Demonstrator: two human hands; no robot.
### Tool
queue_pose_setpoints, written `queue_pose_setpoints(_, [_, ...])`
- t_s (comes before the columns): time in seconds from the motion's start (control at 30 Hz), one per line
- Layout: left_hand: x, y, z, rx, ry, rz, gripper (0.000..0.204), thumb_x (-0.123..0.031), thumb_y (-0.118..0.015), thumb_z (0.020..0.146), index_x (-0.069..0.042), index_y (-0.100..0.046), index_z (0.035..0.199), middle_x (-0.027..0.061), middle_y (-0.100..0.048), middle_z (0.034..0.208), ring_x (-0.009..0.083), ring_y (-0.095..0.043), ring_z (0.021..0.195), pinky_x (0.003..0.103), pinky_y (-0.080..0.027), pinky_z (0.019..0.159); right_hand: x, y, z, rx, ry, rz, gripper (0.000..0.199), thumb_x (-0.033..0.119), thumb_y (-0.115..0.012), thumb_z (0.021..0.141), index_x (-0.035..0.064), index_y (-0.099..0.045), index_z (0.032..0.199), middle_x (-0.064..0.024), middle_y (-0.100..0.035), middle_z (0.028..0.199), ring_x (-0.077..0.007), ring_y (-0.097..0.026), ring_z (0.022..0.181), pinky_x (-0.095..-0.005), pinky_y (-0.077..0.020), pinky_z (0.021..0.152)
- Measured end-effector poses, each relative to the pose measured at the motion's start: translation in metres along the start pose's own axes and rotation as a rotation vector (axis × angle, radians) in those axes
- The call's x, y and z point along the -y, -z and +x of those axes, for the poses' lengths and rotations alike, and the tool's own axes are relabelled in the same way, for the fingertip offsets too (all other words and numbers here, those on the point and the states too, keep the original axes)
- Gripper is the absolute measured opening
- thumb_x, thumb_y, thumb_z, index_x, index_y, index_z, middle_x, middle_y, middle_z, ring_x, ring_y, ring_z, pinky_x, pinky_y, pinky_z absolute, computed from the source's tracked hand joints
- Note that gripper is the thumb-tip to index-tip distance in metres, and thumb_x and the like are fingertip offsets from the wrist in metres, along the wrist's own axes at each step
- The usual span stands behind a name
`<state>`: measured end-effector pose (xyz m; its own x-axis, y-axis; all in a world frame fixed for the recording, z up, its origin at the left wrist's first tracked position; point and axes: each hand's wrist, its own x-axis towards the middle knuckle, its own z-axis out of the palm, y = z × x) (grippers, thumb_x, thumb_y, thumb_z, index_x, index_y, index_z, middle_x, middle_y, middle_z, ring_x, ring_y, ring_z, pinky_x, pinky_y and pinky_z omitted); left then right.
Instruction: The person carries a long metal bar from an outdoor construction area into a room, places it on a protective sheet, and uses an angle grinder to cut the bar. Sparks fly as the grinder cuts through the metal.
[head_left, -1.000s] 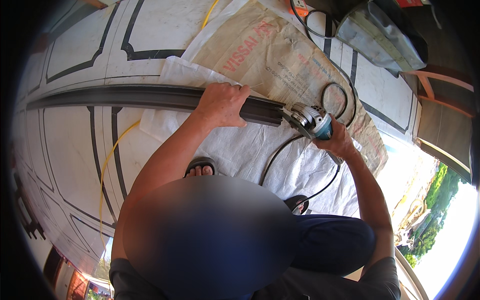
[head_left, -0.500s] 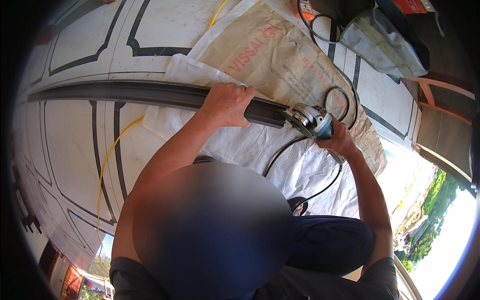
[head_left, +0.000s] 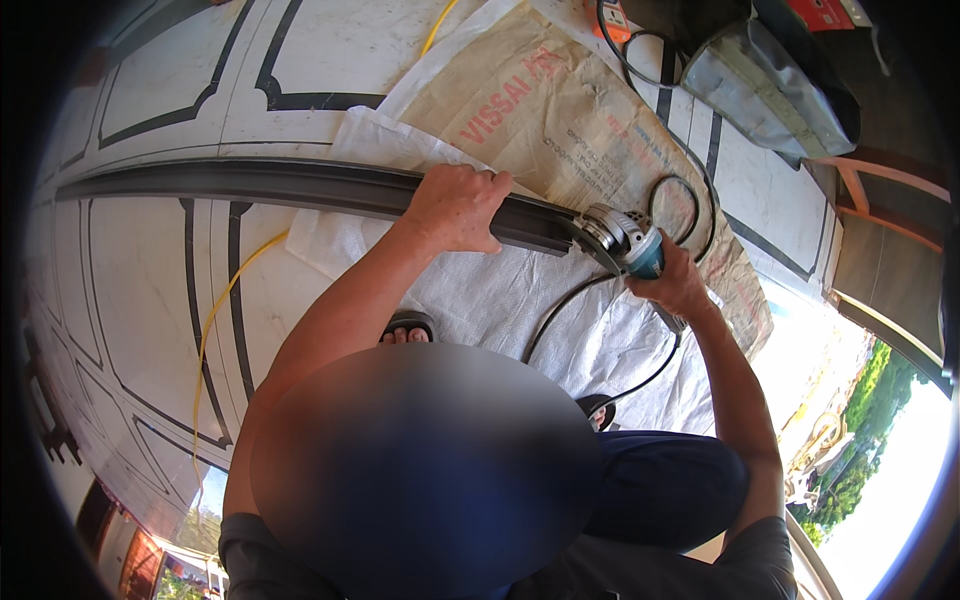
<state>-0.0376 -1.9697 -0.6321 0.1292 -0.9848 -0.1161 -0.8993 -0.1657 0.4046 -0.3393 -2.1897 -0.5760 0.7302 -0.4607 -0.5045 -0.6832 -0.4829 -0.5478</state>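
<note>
A long dark metal profile (head_left: 300, 187) lies across the floor and the sacks, its right end near the middle. My left hand (head_left: 459, 207) is closed over it a short way from that end. In my right hand (head_left: 672, 282) is a teal and silver angle grinder (head_left: 625, 238), gripped round its body. The grinder's disc and guard are at the right end of the profile; whether the disc touches the metal I cannot tell. A black cord (head_left: 555, 315) runs from the grinder across the white sheet.
Under the work lie a white woven sheet (head_left: 490, 300) and a brown printed sack (head_left: 590, 130). A yellow cord (head_left: 207, 330) crosses the tiled floor at left. A grey bag (head_left: 765, 90) and an orange power socket (head_left: 609, 18) stand at far right. My sandalled foot (head_left: 408, 328) is close by.
Both hands, the profile and the grinder have stayed almost in place. More of my left foot now shows below the profile.
</note>
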Motion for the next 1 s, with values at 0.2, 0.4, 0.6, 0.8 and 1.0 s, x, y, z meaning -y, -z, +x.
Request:
queue_pose_setpoints(0.2, [-0.001,0.003,0.001,0.028,0.017,0.003,0.059,-0.036,-0.093,0.058,-0.006,-0.067,0.101,0.012,-0.076,0.085,0.0327,-0.077,0.083,0.045,-0.061,0.072,0.002,-0.004,-0.002,-0.039,0.016,0.007,0.078,0.023,-0.09,0.074,-0.0007,-0.059,0.142,-0.0169,-0.076,0.103,-0.0238,-0.074,0.092,-0.0388,-0.0573,0.09])
queue_pose_setpoints(0.4, [-0.002,0.005,0.001,0.036,0.03,0.003,0.059,-0.037,-0.093,0.058,-0.006,-0.067,0.101,0.0121,-0.076,0.086,0.0327,-0.077,0.084,0.045,-0.061,0.073,0.008,-0.003,-0.002,-0.025,-0.025,-0.02,0.081,0.023,-0.09,0.072,-0.0004,-0.058,0.144,-0.0213,-0.077,0.105,-0.0309,-0.076,0.096,-0.0409,-0.0577,0.092])
queue_pose_setpoints(0.6, [0.0,0.004,0.001,0.024,0.022,-0.004,0.058,-0.037,-0.093,0.059,-0.007,-0.067,0.101,0.012,-0.077,0.087,0.0328,-0.077,0.084,0.045,-0.061,0.073,0.007,-0.004,-0.004,-0.01,-0.048,-0.02,0.086,0.024,-0.09,0.072,-0.0004,-0.056,0.146,-0.0229,-0.077,0.107,-0.0347,-0.078,0.099,-0.0426,-0.0582,0.093])
queue_pose_setpoints(0.8, [-0.002,0.007,0.001,0.042,0.029,-0.013,0.059,-0.037,-0.094,0.059,-0.006,-0.067,0.101,0.0121,-0.077,0.087,0.0331,-0.077,0.084,0.045,-0.061,0.074,-0.002,-0.008,-0.007,-0.03,-0.05,-0.044,0.082,0.023,-0.089,0.072,-0.0006,-0.057,0.144,-0.0195,-0.077,0.102,-0.0298,-0.076,0.093,-0.0411,-0.0576,0.09])
queue_pose_setpoints(1.0, [-0.002,0.007,0.001,0.043,0.036,-0.007,0.059,-0.036,-0.093,0.059,-0.006,-0.066,0.102,0.0123,-0.076,0.087,0.0336,-0.076,0.084,0.045,-0.061,0.074,0.001,-0.007,-0.006,-0.023,-0.046,-0.056,0.078,0.023,-0.089,0.073,-0.002,-0.058,0.14,-0.0193,-0.076,0.1,-0.0285,-0.076,0.091,-0.041,-0.0573,0.089])
